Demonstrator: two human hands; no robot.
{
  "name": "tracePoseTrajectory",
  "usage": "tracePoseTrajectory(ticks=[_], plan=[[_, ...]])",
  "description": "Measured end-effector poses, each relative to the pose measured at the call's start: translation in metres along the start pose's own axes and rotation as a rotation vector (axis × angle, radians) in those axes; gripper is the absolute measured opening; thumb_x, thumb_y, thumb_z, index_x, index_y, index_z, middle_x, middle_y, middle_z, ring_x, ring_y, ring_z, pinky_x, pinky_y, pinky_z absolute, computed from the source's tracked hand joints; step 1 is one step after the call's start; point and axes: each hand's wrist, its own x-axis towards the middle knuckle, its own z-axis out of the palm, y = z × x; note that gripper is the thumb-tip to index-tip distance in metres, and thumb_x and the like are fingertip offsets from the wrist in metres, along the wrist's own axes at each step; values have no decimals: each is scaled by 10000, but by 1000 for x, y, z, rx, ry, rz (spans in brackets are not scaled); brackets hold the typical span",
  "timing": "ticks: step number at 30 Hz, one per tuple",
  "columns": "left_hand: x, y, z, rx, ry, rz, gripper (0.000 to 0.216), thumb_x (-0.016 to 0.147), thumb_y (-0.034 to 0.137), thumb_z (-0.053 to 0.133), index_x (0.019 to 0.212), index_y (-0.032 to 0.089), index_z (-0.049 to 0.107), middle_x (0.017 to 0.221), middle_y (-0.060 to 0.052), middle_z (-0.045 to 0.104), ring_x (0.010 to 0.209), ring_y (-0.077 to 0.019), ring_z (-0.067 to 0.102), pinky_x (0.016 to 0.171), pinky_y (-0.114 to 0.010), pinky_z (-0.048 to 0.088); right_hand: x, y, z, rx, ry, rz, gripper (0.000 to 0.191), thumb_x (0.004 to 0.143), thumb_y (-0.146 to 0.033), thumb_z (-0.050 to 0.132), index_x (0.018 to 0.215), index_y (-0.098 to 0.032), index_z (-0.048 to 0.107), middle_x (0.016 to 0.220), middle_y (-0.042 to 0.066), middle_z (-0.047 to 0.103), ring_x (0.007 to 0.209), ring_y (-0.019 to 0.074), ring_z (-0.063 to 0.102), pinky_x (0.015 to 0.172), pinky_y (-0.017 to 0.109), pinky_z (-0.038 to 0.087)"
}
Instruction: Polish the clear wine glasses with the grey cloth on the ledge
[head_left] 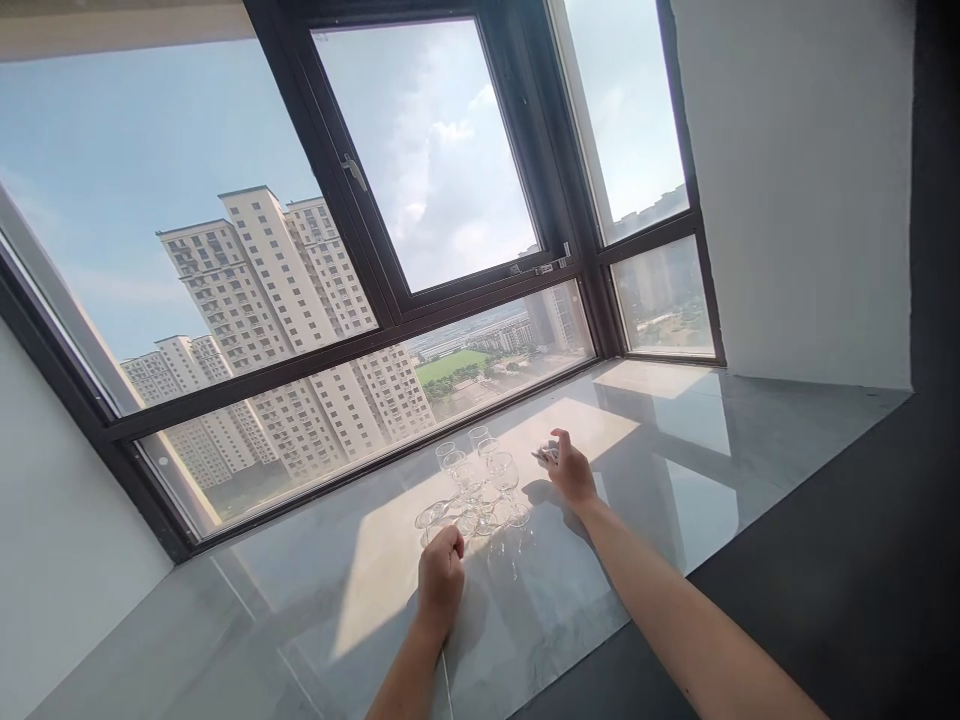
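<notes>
Several clear stemmed glasses [480, 480] stand clustered on a grey marble window sill [660, 480], and one glass [431, 517] lies on its side at the cluster's left. My left hand [440, 575] is curled closed next to that lying glass; whether it grips the stem is hidden. My right hand [568, 468] is closed to the right of the cluster, pinching something small and pale [546, 454] that I cannot name.
A large black-framed window [390, 300] rises right behind the glasses, with high-rise buildings outside. A white wall [795, 190] closes the sill on the right. The sill's front edge [712, 560] drops to a dark floor at lower right.
</notes>
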Motion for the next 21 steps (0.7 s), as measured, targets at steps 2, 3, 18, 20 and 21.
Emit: tracePoseTrajectory(ticks=[2,3,18,20,21], plan=[[-13,5,0,-11,-56,19,176,654,97,415,554,212,326,548,15,335,580,-153,333,597,-295,204,0,2,2,-10,-7,1,396,828,-164,432,1224,-189,444,792,56,654,698,220,616,617,301,436],[-19,10,2,-20,-99,31,182,631,94,414,542,208,304,538,13,325,574,-150,327,592,-299,189,0,3,3,-14,-8,6,399,826,-164,434,1224,-190,444,783,54,652,688,220,613,609,299,432],[-43,49,24,-184,-203,86,207,556,165,432,455,208,256,539,-21,377,584,-149,362,580,-313,221,-1,2,0,-26,-32,46,397,836,-168,440,1232,-196,445,803,61,656,713,226,624,614,300,434],[-43,47,23,-183,-154,40,237,554,193,426,451,209,213,477,4,272,529,-127,280,560,-310,177,-1,2,0,-20,-41,54,392,839,-167,443,1230,-198,449,796,57,652,717,227,626,621,301,437],[-43,46,23,-190,-131,15,256,560,205,427,454,208,194,465,14,224,515,-117,238,556,-308,161,-1,2,0,-16,-44,58,391,839,-166,446,1228,-200,450,792,55,650,717,227,626,624,301,438]])
